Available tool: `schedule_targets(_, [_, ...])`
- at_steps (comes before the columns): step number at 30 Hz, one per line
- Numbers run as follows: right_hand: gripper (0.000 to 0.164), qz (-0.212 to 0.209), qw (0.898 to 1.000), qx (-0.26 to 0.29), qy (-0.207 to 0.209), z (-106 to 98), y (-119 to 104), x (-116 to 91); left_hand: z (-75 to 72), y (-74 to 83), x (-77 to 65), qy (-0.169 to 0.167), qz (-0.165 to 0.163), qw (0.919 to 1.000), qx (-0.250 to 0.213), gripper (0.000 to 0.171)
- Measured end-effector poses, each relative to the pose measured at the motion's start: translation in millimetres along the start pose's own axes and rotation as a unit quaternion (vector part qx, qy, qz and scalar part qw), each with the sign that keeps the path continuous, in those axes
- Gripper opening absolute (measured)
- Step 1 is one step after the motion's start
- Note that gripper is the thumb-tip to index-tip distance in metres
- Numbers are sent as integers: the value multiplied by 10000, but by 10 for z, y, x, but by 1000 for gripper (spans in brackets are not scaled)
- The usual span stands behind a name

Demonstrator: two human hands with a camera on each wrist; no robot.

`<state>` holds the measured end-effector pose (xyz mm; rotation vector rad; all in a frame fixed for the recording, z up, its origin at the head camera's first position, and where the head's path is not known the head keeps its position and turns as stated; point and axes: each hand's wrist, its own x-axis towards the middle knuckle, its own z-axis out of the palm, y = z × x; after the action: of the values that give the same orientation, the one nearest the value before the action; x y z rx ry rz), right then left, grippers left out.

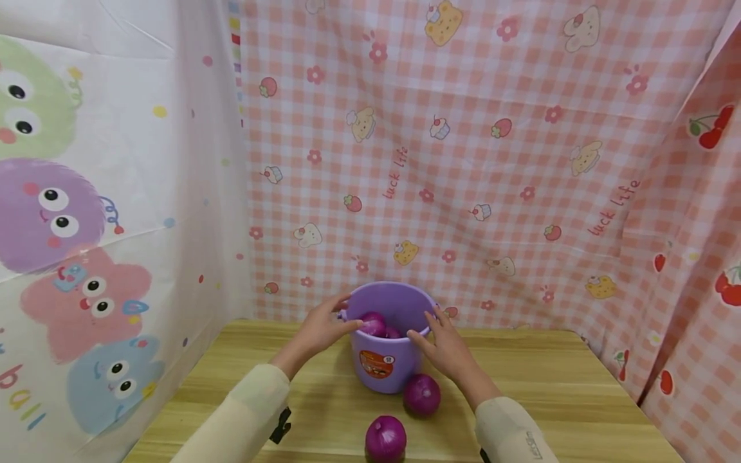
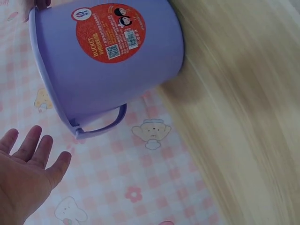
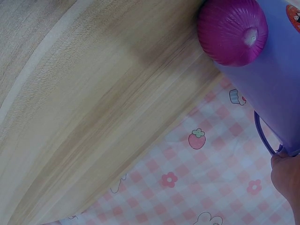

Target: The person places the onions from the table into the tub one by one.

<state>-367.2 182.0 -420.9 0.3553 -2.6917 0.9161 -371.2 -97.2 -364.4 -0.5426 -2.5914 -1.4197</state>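
A purple plastic bucket (image 1: 384, 360) stands upright on the table with red onions (image 1: 373, 325) inside; how many is hidden. One onion (image 1: 422, 395) sits against its front right side, and another onion (image 1: 386, 439) lies closer to me. My left hand (image 1: 324, 326) is at the bucket's left rim with fingers spread; the left wrist view shows this hand (image 2: 28, 173) apart from the rim and the side handle (image 2: 105, 129). At the right rim is my right hand (image 1: 446, 344), fingers spread and holding nothing visible. In the right wrist view, the right hand (image 3: 287, 176) touches the rim near the handle joint.
The wooden table (image 1: 521, 386) extends on both sides of the bucket. Behind it hangs a pink checked curtain (image 1: 463, 161), with a white cartoon-printed sheet (image 1: 191, 193) on the left and a cherry-printed cloth (image 1: 695, 289) on the right.
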Motion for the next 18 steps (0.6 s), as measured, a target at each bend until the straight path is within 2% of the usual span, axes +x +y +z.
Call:
schedule_targets(8, [81,18,10000,15,-16,-2,-7,4,-6,-86,-153,-137,-23,9997,-176,72])
schedule_targets(13, [81,23,10000,-4,-32,-3,-14,-1,61,-136,-257,-299,-25,9995,-113,70])
schedule_targets(18, [76,24,10000,21,-24,-2,-13,-3,149,-215,-358,-525,181,9985,-17,68])
